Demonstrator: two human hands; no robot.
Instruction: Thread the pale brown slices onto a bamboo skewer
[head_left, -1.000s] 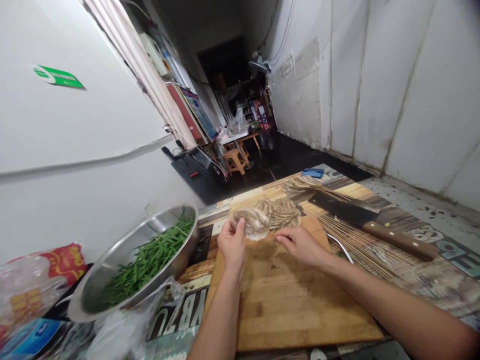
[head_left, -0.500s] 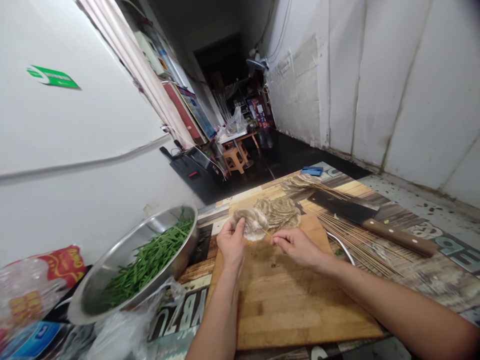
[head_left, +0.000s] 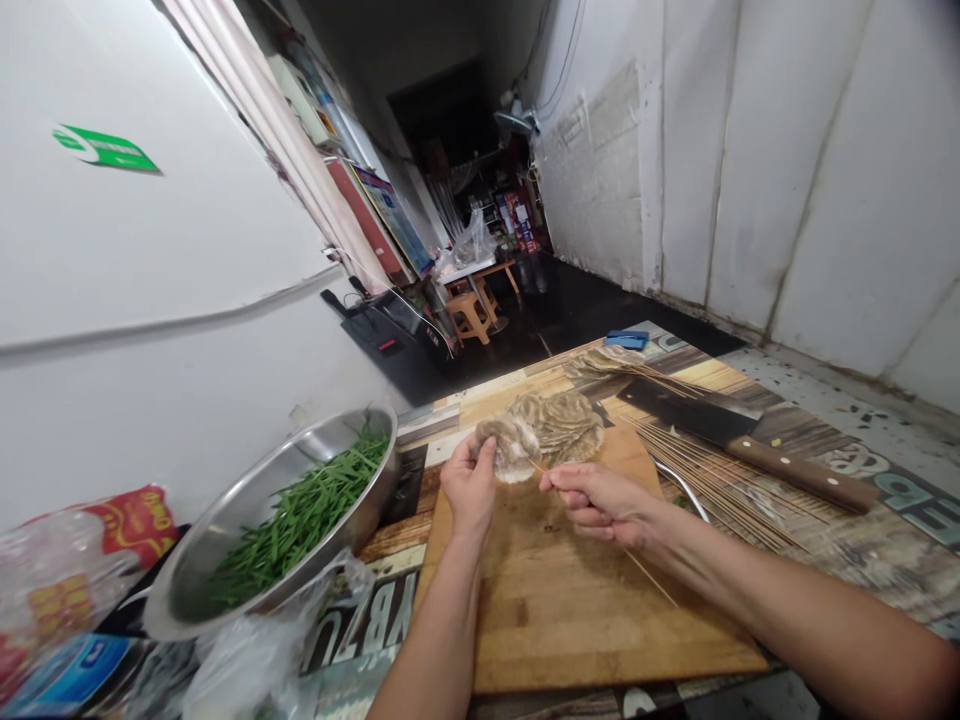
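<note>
My left hand pinches the left edge of a thin, greyish-brown, wavy food slice, thumb on top. A bamboo skewer is closed in my right hand; its front end meets the slice's right side, and its tail sticks out below the hand. How deep the tip sits in the slice I cannot tell. Behind, a pile of similar slices lies at the far end of the wooden cutting board, which is under both hands.
Loose bamboo skewers and a cleaver lie to the right. Skewered slices rest farther back beside a blue object. On the left stand a steel basin of cut green vegetables and plastic bags.
My right hand has turned slightly, so the skewer's tail now shows below it. Both hands and the slice have barely shifted.
</note>
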